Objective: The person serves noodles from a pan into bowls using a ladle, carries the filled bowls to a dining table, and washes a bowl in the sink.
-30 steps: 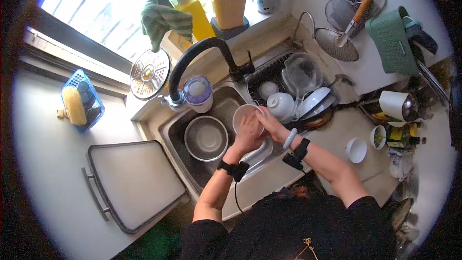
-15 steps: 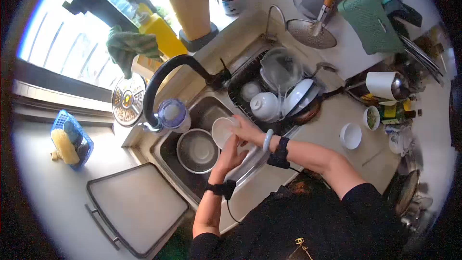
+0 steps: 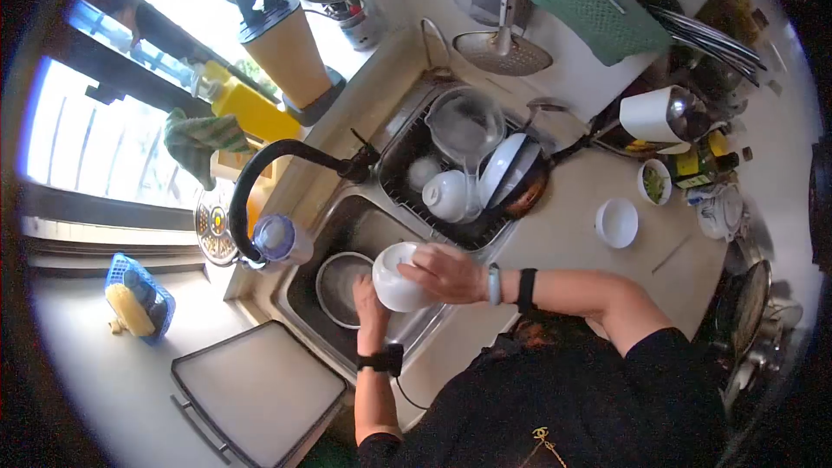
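A white bowl is tilted over the sink, held by my right hand, whose fingers wrap over its rim. My left hand is low at the bowl's left side, above a round metal basin in the sink; its fingers are partly hidden and too small to read. The black faucet arches behind the basin. Right of the sink, a dish rack holds a white bowl, a clear glass pitcher and tilted white dishes.
A framed cutting board lies left of the sink. A blue basket with a sponge stands on the left counter. On the right are a small white bowl, a bowl of greens, bottles and a green basket.
The view has turned, shifting the scene. The right hand now grips the white bowl from the right, and the left hand has moved down to its left side, over the basin.
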Demonstrator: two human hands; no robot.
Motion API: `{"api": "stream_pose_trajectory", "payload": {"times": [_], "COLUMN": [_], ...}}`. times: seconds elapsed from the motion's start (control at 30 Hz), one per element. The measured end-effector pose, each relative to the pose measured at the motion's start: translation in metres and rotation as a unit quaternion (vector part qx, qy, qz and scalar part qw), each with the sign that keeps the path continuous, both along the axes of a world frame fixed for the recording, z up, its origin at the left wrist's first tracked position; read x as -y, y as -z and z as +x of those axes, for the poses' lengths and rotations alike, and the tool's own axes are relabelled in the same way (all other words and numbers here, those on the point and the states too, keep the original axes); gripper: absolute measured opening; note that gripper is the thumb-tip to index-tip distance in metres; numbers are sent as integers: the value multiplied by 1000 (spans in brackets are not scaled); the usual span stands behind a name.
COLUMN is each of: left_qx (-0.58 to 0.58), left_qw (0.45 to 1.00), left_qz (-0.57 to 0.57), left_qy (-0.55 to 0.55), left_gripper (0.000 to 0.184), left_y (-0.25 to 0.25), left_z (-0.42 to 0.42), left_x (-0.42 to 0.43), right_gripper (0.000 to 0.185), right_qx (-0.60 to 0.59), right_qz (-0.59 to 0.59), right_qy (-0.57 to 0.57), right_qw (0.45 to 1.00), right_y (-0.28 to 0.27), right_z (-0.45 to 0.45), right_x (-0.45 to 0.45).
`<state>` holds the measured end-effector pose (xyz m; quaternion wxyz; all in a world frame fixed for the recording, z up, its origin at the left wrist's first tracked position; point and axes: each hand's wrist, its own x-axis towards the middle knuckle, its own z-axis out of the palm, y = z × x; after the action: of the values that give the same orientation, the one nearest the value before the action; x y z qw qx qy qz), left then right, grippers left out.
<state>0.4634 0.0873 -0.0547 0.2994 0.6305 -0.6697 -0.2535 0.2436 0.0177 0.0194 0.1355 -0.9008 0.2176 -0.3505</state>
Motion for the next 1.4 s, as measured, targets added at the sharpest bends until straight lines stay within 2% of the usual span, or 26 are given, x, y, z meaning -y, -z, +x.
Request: {"api": "stream_pose_trajectory", "payload": {"times": [0.03, 0.07, 0.1, 0.13, 0.2, 0.23, 0.27, 0.3, 0.37, 0.4, 0.47, 0.5, 0.57, 0.6, 0.67, 0.7, 0.87, 0.93, 0.97, 1.13, 1.2, 1.23, 1.27, 1.33, 1.37, 1.4], "left_qx": [-245, -244, -55, 137, 150, 147, 193, 210, 264, 285, 291, 291, 299, 300, 269, 250, 205, 133, 202, 202, 299, 298, 291, 31, 80, -124], "left_qw": [959, 960, 997, 963, 972, 971, 969, 969, 961, 956, 956, 956, 954, 953, 962, 967, 968, 981, 965, 959, 928, 924, 926, 987, 991, 991], "left_qz": [74, 74, -44, -161, -97, -123, -59, -35, 14, -25, -1, -8, -32, -37, 1, -22, -114, -76, -113, -114, -167, -190, -196, -72, -67, -27], "left_qy": [-125, -119, 27, 170, 149, 145, 142, 126, 85, 65, 30, 39, -20, -14, -34, -38, -86, -116, -124, -160, -147, -144, -136, -140, -80, 31], "left_gripper": [21, 21, 28, 36, 46, 58, 68, 73, 84, 89, 96, 96, 100, 100, 101, 98, 97, 95, 93, 91, 90, 86, 86, 82, 78, 77], "left_y": [17, 29, 20, 13, 23, 13, 3, 4, 7, 14, 21, 25, 31, 31, 29, 23, -10, -39, -56, -114, -137, -147, -154, -175, -181, -139], "left_z": [-16, -19, -30, -43, -80, -100, -119, -134, -160, -170, -189, -195, -199, -201, -204, -205, -204, -200, -200, -196, -206, -212, -229, -273, -298, -298], "left_x": [7, 14, 37, 57, 88, 102, 113, 122, 137, 139, 144, 145, 145, 146, 148, 143, 134, 125, 111, 61, 41, 27, 17, -6, -11, 0], "right_gripper": [54, 54, 53, 53, 54, 56, 58, 64, 65, 65, 64, 64, 66, 66, 77, 73, 76, 79, 80, 76, 75, 75, 75, 74, 72, 72], "right_qx": [20, 21, 30, 40, 20, 16, 11, -10, -31, -44, -28, -42, -68, -65, -35, -46, -52, -54, -39, -41, -55, -44, -37, -18, -1, -4], "right_qz": [-25, -28, -10, 7, -7, 12, 33, 20, 40, 62, 49, 60, 77, 75, 88, 92, 123, 102, 93, 66, 62, 57, 47, 65, 87, 81], "right_qy": [17, 23, 19, 16, 65, 76, 94, 119, 164, 187, 238, 280, 352, 358, 420, 436, 477, 518, 520, 551, 569, 576, 591, 617, 637, 650], "right_qw": [999, 999, 999, 999, 998, 997, 995, 993, 985, 980, 970, 957, 931, 928, 902, 894, 869, 847, 848, 831, 818, 814, 804, 784, 766, 755], "right_y": [-9, -18, -28, -38, -55, -57, -59, -62, -68, -70, -72, -72, -75, -74, -72, -72, -81, -80, -79, -89, -92, -88, -86, -86, -86, -84], "right_z": [-12, -25, -38, -53, -89, -109, -131, -153, -192, -209, -240, -255, -279, -288, -309, -320, -358, -370, -379, -418, -435, -447, -460, -482, -493, -504], "right_x": [-1, -3, -5, -8, -16, -21, -28, -32, -47, -55, -74, -85, -102, -110, -125, -134, -170, -185, -195, -239, -255, -264, -276, -296, -307, -315]}}
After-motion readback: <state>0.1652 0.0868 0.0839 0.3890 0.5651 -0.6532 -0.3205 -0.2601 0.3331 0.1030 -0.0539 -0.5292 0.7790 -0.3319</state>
